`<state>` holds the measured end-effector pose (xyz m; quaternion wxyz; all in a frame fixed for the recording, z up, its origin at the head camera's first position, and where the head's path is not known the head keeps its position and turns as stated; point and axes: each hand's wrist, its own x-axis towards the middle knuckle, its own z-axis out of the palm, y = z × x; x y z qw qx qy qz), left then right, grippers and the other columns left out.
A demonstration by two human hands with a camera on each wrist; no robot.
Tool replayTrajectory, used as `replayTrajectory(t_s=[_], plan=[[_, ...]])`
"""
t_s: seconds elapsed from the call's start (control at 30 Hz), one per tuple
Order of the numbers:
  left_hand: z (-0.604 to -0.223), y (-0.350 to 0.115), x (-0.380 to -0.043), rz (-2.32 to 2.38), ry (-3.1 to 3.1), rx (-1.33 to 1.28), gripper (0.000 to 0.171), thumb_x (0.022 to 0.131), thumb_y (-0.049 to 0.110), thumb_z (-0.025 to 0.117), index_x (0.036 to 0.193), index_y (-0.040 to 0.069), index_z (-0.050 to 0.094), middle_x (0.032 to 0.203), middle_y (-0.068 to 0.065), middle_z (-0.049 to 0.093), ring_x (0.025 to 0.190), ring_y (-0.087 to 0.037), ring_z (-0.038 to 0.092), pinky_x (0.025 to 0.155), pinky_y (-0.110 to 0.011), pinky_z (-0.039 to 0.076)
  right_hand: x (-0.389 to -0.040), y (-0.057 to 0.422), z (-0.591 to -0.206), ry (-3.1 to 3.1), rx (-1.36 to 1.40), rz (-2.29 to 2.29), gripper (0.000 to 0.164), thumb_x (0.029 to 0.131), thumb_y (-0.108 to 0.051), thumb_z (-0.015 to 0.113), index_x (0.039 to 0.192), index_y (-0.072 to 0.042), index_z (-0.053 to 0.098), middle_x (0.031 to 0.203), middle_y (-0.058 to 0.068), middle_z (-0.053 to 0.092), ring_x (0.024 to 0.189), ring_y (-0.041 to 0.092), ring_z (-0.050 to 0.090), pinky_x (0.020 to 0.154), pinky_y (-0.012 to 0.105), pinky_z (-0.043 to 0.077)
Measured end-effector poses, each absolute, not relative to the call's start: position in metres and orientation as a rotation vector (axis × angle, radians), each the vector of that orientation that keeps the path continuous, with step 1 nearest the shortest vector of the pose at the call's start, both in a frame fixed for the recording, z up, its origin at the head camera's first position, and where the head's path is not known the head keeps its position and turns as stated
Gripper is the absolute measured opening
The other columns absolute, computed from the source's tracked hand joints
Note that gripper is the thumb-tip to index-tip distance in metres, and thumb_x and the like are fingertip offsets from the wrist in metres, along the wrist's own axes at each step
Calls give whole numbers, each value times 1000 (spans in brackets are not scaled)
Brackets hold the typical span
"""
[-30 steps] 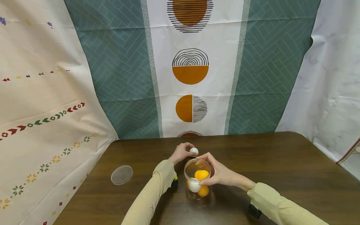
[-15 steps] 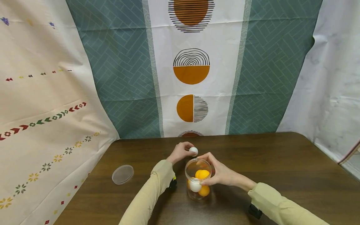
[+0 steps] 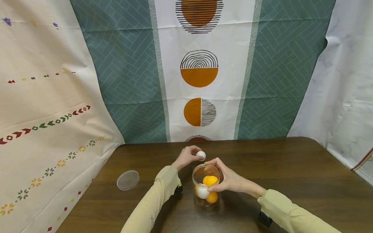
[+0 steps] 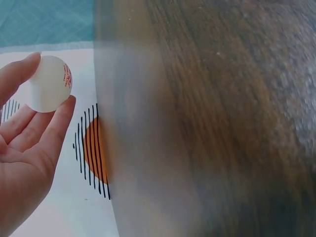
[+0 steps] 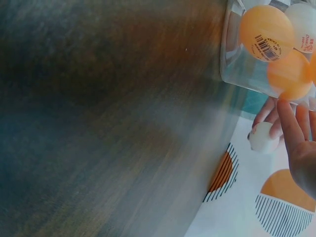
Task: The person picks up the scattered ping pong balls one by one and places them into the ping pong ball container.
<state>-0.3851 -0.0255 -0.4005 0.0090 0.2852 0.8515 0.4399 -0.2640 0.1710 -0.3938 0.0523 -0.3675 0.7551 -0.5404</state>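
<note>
A white ping-pong ball is pinched between the thumb and fingers of my left hand, just beyond and above the jar. In the left wrist view this ball carries red print. My right hand grips the side of a clear open-topped jar, thumb on the near side and fingers on the far side. Inside the jar lie several orange ping-pong balls and a white one. The right wrist view has an orange ball with a barcode through the jar wall.
A round clear lid lies flat on the dark wooden table, left of the jar. Patterned cloth hangs behind the table. More cloth drapes along the left side.
The left hand lifts very slightly with the white ball still pinched. The right hand keeps its grip on the jar. The whole view shifts a little as the head turns.
</note>
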Motion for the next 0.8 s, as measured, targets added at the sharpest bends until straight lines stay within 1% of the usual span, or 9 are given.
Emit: replayTrajectory(t_s=[0.3, 0.53, 0.8], plan=[[-395, -29, -381, 1403, 2652, 890, 31, 77, 17, 73, 101, 2, 62, 92, -5, 62, 81, -18, 60, 71, -30, 48, -263, 171, -393, 2283, -1125, -1642, 66, 75, -19, 73, 125, -12, 30, 126, 20, 38, 114, 29, 39, 81, 40, 44], [-395, -33, -380, 1429, 2644, 892, 30, 77, 16, 73, 101, 2, 61, 92, -6, 62, 82, -21, 59, 71, -30, 48, -263, 171, -393, 2284, -1129, -1640, 66, 75, -20, 73, 125, -11, 30, 124, 15, 39, 112, 29, 39, 79, 41, 45], [-394, -36, -380, 1447, 2632, 916, 30, 77, 16, 73, 101, 1, 61, 92, -7, 63, 82, -22, 60, 71, -31, 48, -265, 172, -394, 2257, -1136, -1658, 66, 75, -18, 73, 124, -10, 30, 123, 15, 39, 112, 30, 39, 80, 40, 45]])
